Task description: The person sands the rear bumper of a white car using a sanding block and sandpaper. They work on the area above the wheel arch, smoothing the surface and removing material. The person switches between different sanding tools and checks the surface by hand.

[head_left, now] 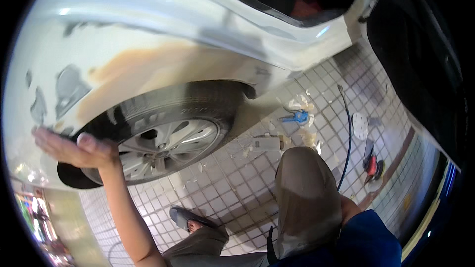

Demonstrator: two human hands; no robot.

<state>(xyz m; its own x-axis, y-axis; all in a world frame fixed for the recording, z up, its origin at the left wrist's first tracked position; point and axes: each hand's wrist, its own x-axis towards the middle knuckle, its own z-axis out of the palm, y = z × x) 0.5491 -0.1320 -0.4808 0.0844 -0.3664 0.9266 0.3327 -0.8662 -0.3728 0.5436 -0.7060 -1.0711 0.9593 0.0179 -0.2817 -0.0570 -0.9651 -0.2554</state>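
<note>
Crouching close against a white car, a person in grey trousers and a blue top is stretching the left hand out to the panel around the wheel arch, at the left of the scene. Fingers are lying flat and released, grasping nothing, resting on or just over the lower edge of the bodywork where grey primer patches are showing through the paint. A wide tan band of filler is running along the arch just above the tyre and its silver alloy wheel. The right hand is not showing, so its state cannot be told. On the tiled floor to the right, further off, a blue tool, a grey sanding block, a white sanding disc, a red power sander and a dark hose are lying among scraps of paper. Judging by the flat palm, the surface is being felt for highs and lows; that check seems best done slowly, with light, even pressure, sweeping across the edges where filler, primer and paint are meeting rather than along them.
</note>
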